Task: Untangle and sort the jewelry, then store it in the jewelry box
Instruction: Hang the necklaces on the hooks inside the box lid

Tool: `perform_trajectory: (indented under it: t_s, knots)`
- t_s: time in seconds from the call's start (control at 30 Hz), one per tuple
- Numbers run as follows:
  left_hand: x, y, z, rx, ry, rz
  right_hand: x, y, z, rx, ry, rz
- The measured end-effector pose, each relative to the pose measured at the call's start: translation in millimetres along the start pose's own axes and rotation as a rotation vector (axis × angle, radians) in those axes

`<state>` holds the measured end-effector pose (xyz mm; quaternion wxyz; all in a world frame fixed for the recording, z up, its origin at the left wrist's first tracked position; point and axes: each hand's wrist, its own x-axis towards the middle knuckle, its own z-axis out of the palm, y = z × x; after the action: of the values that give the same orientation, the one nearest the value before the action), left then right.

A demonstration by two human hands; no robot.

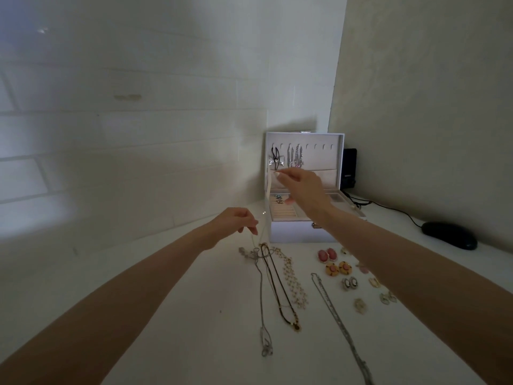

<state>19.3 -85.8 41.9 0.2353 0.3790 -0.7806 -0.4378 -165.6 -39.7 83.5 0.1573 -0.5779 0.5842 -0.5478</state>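
A white jewelry box (302,232) stands open against the wall, and a few pieces hang from hooks inside its lid (327,151). My right hand (301,187) is raised in front of the lid, pinching the top end of a thin chain (266,201). That chain runs down to my left hand (236,223), which pinches its lower part just left of the box. Below, on the table, lie a silver necklace (262,301), a dark cord necklace (280,290), a pearl-link necklace (294,282) and a long silver chain (336,315).
Pairs of earrings lie to the right of the necklaces: pink ones (327,255), yellow round ones (338,268) and several smaller pairs (361,305). A black mouse (448,235) with its cable and a dark device (349,172) sit at the back right. Walls close in behind and on the right.
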Motion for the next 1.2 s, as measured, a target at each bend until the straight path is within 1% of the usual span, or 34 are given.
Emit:
perform_trajectory:
  t_s: [0.17, 0.27, 0.33, 0.4, 0.43, 0.5, 0.53, 0.6, 0.67, 0.73, 0.83, 0.93, 1.03, 1.13, 1.2]
  knots:
    - [2, 3, 10, 0.085, -0.104, 0.024, 1, -8, 4, 0.022, 0.005, -0.011]
    - [4, 2, 20, 0.086, -0.129, 0.024, 3, -12, 5, -0.002, 0.008, -0.022]
    - [8, 2, 25, 0.145, -0.113, 0.051, 2, -16, 6, 0.016, 0.0, -0.027]
    - [12, 2, 28, 0.278, -0.078, 0.101, 1, -19, 6, 0.025, -0.006, -0.041]
    - [15, 2, 29, 0.322, -0.05, 0.121, 1, -20, 5, 0.024, 0.001, -0.043]
    - [18, 5, 28, 0.337, 0.031, 0.125, 2, -22, 3, 0.052, 0.032, -0.027]
    - [18, 8, 26, 0.304, 0.075, 0.117, 3, -22, 0, 0.079, 0.049, -0.017]
    - [17, 15, 21, 0.137, 0.14, 0.115, 3, -21, -4, 0.118, 0.068, -0.001]
    - [13, 23, 15, -0.07, 0.178, 0.117, 2, -20, -10, 0.155, 0.063, 0.01]
    - [11, 28, 6, -0.22, 0.193, 0.076, 0, -19, -14, 0.202, 0.057, 0.052]
    - [14, 30, -3, -0.396, 0.186, 0.012, -2, -12, -18, 0.196, 0.051, 0.102]
    - [21, 31, -7, -0.668, 0.184, -0.018, -7, -7, -21, 0.127, 0.016, 0.094]
    - [23, 35, -12, -0.905, 0.118, -0.033, -12, -1, -21, 0.112, -0.039, 0.076]
    - [25, 36, -16, -1.064, 0.068, -0.071, -18, 5, -22, 0.101, -0.109, 0.092]
    - [27, 37, -18, -1.129, 0.052, -0.089, -24, 9, -22, 0.091, -0.168, 0.095]
